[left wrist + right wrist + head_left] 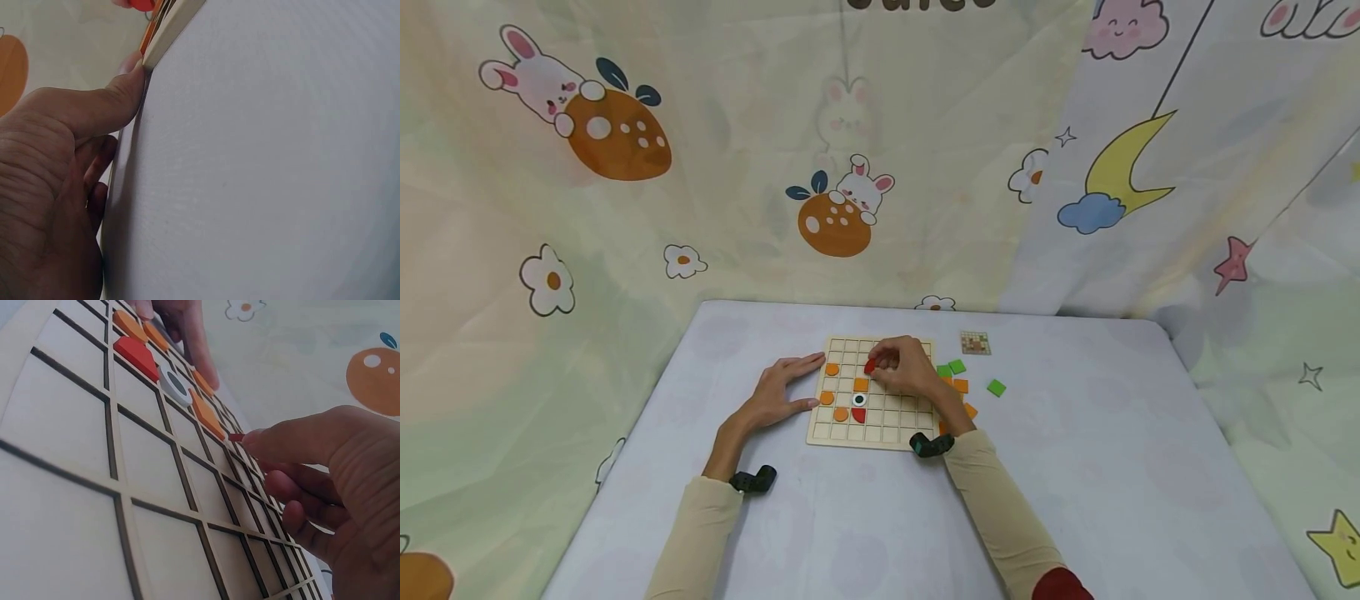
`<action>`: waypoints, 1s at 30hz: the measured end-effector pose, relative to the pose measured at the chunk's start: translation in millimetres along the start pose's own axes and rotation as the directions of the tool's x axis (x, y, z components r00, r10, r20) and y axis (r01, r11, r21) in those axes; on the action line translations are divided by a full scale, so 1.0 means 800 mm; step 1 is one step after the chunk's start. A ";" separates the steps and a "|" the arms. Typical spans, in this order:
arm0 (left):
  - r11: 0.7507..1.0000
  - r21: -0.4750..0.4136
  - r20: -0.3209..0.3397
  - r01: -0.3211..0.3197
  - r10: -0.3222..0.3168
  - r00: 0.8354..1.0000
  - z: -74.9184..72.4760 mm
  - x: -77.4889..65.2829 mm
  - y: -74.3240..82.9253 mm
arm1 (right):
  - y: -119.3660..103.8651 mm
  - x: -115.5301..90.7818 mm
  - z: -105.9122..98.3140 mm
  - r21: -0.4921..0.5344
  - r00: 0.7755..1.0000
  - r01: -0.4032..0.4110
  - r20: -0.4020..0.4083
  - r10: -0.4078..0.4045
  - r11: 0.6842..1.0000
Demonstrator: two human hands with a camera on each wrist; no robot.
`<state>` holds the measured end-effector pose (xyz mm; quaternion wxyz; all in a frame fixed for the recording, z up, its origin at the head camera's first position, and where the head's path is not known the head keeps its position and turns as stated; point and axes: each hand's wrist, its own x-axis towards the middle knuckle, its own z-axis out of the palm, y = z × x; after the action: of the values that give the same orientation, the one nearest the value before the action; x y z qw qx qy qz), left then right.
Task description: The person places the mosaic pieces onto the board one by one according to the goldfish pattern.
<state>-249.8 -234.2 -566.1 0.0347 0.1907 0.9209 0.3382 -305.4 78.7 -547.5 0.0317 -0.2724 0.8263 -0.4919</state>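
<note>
A pale wooden grid board (891, 435) lies on the table. My right hand (907, 368) pinches a small red piece (869, 366) between thumb and finger, low over the upper middle cells. Below it in one column are an orange square (861, 385), a white disc with a dark centre (859, 400) and a red piece with a curved edge (858, 415). Three round orange pieces (826, 398) occupy cells toward the left. With fingers extended, my left hand (772, 393) touches the board's left edge; its thumb (119, 100) presses there in the left wrist view.
Right of the board lie loose green squares (996, 387) and orange pieces (961, 386), some partly hidden by my right forearm. A small patterned card (975, 342) lies farther back. A printed cloth (737, 167) hangs behind the white table (1075, 467).
</note>
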 end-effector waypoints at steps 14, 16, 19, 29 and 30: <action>1.000 0.010 0.003 0.002 -0.002 1.000 0.000 0.000 -0.001 | -0.003 0.001 0.008 0.005 0.998 -0.054 -0.023 0.054 0.999; 1.000 0.010 0.002 0.002 -0.002 1.000 0.000 0.000 -0.001 | -0.003 0.000 0.008 -0.005 0.997 -0.070 -0.020 0.069 0.998; 1.000 0.008 0.001 0.002 -0.002 1.000 0.000 0.000 0.001 | -0.004 0.000 0.009 -0.016 0.997 -0.074 -0.019 0.073 0.997; 1.000 0.005 0.001 0.003 -0.003 1.000 -0.001 0.000 0.001 | -0.005 0.003 0.014 -0.101 0.998 -0.070 -0.015 0.069 0.992; 1.000 0.004 0.003 0.003 -0.003 1.000 -0.001 0.000 0.001 | -0.006 0.003 0.016 -0.115 0.997 -0.071 -0.014 0.069 0.991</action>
<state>-249.3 -234.0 -565.1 0.0360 0.1897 0.9219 0.3360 -301.4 66.0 -549.6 0.0289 -0.2421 0.8625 -0.4435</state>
